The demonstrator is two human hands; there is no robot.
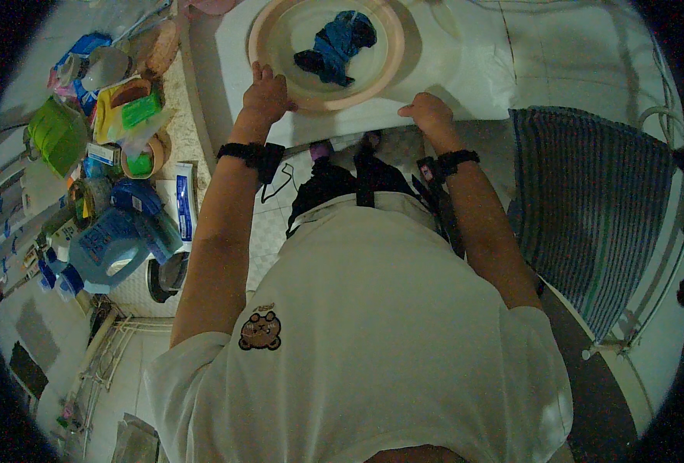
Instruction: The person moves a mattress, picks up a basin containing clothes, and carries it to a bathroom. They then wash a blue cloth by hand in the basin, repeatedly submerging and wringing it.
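A pale peach plastic basin [397, 55] holds clear liquid and a bunched dark blue cloth [339, 49]. It stands on a white surface [463, 75] before me. My left hand [265, 95] is at the basin's near left rim, its fingers slightly apart and its thumb toward the near edge. No object shows in it. To the right, my right hand [432, 113] sits by the white surface's front edge, apart from the basin. Its thumb points left; the other fingers look curled and are partly hidden. Both wrists wear black bands with small devices.
On the left ledge [171, 121] crowd a green scoop-like item [58, 136], a blue detergent jug [107, 252], a tube [184, 199] and a bowl with a green item [140, 162]. A striped cloth [591, 214] hangs at right. Tiled floor [267, 231] shows below.
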